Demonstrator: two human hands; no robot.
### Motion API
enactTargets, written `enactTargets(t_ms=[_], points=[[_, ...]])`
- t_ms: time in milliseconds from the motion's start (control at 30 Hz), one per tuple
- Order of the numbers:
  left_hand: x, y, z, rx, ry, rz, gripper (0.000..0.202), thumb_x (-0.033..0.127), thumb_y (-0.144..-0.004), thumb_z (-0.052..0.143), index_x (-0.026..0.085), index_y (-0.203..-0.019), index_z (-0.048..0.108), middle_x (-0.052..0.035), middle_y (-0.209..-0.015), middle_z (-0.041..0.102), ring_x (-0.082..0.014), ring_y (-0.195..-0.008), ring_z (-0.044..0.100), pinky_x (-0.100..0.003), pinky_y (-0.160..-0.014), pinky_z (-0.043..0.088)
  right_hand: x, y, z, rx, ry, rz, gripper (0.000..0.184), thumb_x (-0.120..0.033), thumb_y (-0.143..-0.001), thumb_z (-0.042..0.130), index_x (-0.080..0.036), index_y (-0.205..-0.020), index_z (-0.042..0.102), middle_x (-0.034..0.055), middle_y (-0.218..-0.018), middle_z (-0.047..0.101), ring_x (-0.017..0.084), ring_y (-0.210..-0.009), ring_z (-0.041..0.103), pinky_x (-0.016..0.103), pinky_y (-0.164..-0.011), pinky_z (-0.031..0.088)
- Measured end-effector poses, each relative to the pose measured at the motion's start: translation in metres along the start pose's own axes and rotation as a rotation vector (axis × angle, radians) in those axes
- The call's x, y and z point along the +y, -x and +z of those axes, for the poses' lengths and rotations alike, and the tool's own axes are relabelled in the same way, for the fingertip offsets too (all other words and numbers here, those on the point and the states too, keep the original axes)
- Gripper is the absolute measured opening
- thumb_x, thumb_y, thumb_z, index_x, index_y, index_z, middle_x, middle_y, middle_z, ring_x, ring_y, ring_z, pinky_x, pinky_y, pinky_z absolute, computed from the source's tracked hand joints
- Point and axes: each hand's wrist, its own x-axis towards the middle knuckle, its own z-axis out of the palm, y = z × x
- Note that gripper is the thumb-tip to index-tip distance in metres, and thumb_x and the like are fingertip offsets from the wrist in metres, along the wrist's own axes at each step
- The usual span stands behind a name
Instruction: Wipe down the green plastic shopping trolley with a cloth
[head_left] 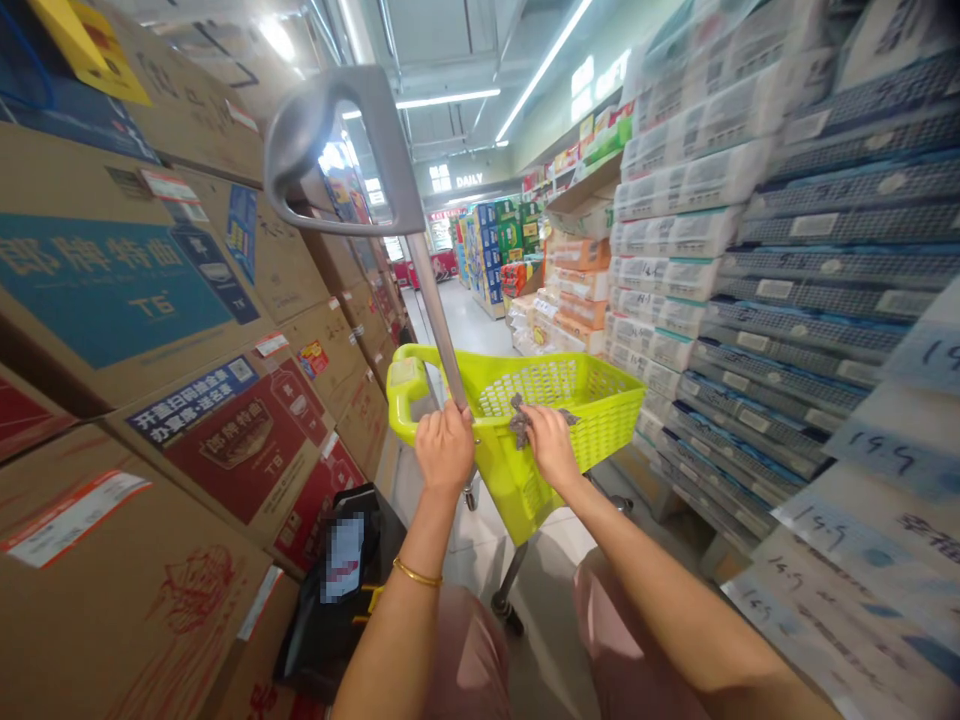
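A lime-green plastic shopping basket [592, 400] on wheels stands in the aisle just ahead of me. Its grey metal pull handle [352, 150] rises on a slanted pole toward the camera. My left hand [445, 447] is closed around the base of that pole at the basket's near rim. My right hand [550, 440] is closed on a small dark grey rag [519, 418] pressed against the same rim. A gold bangle sits on my left wrist.
Brown cardboard cartons [150, 330] are stacked high on the left. Shrink-wrapped tissue packs and blue packs [787, 260] are piled on the right. A black bag [337, 590] lies on the floor by my left knee. The aisle [465, 320] runs ahead to more shelves.
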Motion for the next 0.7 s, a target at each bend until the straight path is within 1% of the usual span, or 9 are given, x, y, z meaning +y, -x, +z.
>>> enactTargets(t_ms=[67,133,200,300,400,467,567,633,700], points=[[-0.001,0.001,0.001,0.026,-0.011,-0.002,0.037,0.031,-0.097,0.033,0.011,-0.089,0.062,-0.0060,-0.059,0.057,-0.0200,-0.060,0.053,-0.033,-0.065,0.035,0.000,0.000,-0.002,-0.001,-0.010,0.047,0.035,-0.024,-0.093,0.035,-0.018,-0.122,0.054,0.0115,-0.113,0.061,0.023,-0.107,0.050,0.045,-0.097,0.041],[-0.002,0.003,0.001,0.048,-0.020,-0.005,0.037,0.031,-0.097,0.033,0.011,-0.085,0.062,-0.0059,-0.059,0.057,-0.0196,-0.059,0.053,-0.033,-0.066,0.034,-0.014,-0.001,-0.001,0.028,-0.025,0.095,0.035,-0.025,-0.094,0.034,-0.016,-0.120,0.055,0.0126,-0.112,0.061,0.023,-0.107,0.050,0.045,-0.097,0.040],[-0.003,0.004,0.001,0.060,-0.027,-0.004,0.037,0.030,-0.097,0.032,0.012,-0.085,0.061,-0.0062,-0.059,0.058,-0.0196,-0.059,0.053,-0.033,-0.066,0.035,-0.038,-0.004,0.002,0.065,-0.052,0.126,0.036,-0.025,-0.094,0.033,-0.015,-0.121,0.055,0.0131,-0.112,0.061,0.023,-0.108,0.049,0.045,-0.099,0.039],[-0.006,0.006,0.000,0.074,-0.026,-0.007,0.038,0.032,-0.098,0.031,0.012,-0.085,0.061,-0.0069,-0.061,0.060,-0.0199,-0.061,0.054,-0.033,-0.067,0.035,-0.080,-0.008,0.007,0.048,-0.137,0.035,0.035,-0.024,-0.094,0.034,-0.016,-0.122,0.055,0.0107,-0.113,0.062,0.021,-0.109,0.049,0.040,-0.101,0.038],[-0.012,0.007,0.000,0.060,0.004,-0.032,0.039,0.034,-0.098,0.030,0.013,-0.085,0.060,-0.0067,-0.061,0.060,-0.0198,-0.062,0.054,-0.033,-0.067,0.035,-0.102,-0.011,0.011,0.085,-0.131,0.013,0.036,-0.024,-0.094,0.035,-0.015,-0.125,0.053,0.0107,-0.117,0.061,0.020,-0.112,0.048,0.039,-0.103,0.036],[-0.016,0.008,-0.001,0.030,0.024,-0.039,0.039,0.035,-0.098,0.029,0.013,-0.086,0.060,-0.0069,-0.062,0.060,-0.0199,-0.063,0.054,-0.033,-0.068,0.035,-0.099,-0.011,0.013,0.080,-0.094,-0.028,0.036,-0.026,-0.094,0.037,-0.016,-0.126,0.053,0.0102,-0.117,0.061,0.020,-0.111,0.048,0.038,-0.102,0.037],[-0.022,0.009,-0.003,-0.003,0.038,-0.030,0.038,0.035,-0.098,0.029,0.013,-0.089,0.059,-0.0077,-0.066,0.061,-0.0202,-0.066,0.055,-0.034,-0.071,0.037,-0.074,-0.008,0.013,0.005,-0.043,-0.114,0.036,-0.027,-0.093,0.040,-0.018,-0.126,0.054,0.0092,-0.116,0.062,0.021,-0.109,0.050,0.036,-0.098,0.039],[-0.026,0.009,-0.004,-0.001,0.035,-0.028,0.037,0.035,-0.097,0.030,0.013,-0.089,0.059,-0.0077,-0.066,0.061,-0.0202,-0.067,0.056,-0.034,-0.073,0.037,-0.052,-0.004,0.010,-0.038,-0.006,-0.086,0.036,-0.027,-0.093,0.041,-0.018,-0.125,0.054,0.0095,-0.116,0.062,0.021,-0.108,0.050,0.037,-0.097,0.039],[-0.029,0.009,-0.004,0.009,0.036,-0.033,0.037,0.035,-0.096,0.031,0.014,-0.087,0.059,-0.0073,-0.066,0.060,-0.0200,-0.067,0.055,-0.034,-0.073,0.038,-0.033,0.000,0.006,-0.061,0.019,-0.017,0.036,-0.026,-0.092,0.040,-0.019,-0.124,0.055,0.0098,-0.115,0.062,0.023,-0.107,0.050,0.039,-0.096,0.039]])
